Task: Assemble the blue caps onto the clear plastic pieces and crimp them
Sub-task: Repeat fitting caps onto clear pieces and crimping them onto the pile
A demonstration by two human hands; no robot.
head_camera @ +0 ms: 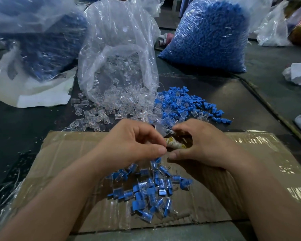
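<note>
Head view | nearest: capped pieces (151,192) heaped on cardboard (250,171) | left hand (129,145) fingers curled, pinching clear piece (159,131) at wrapped tool (170,144) | right hand (200,143) fingers curled round wrapped tool | beyond: loose clear pieces (97,117) beside blue caps (181,103) | farthest: clear bag (118,49), bag of caps (207,35)

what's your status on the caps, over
Left hand pinching a clear piece at the crimp tool. Right hand gripping that tool. Finished pile on cardboard below. Nothing blocking the hands.
</note>
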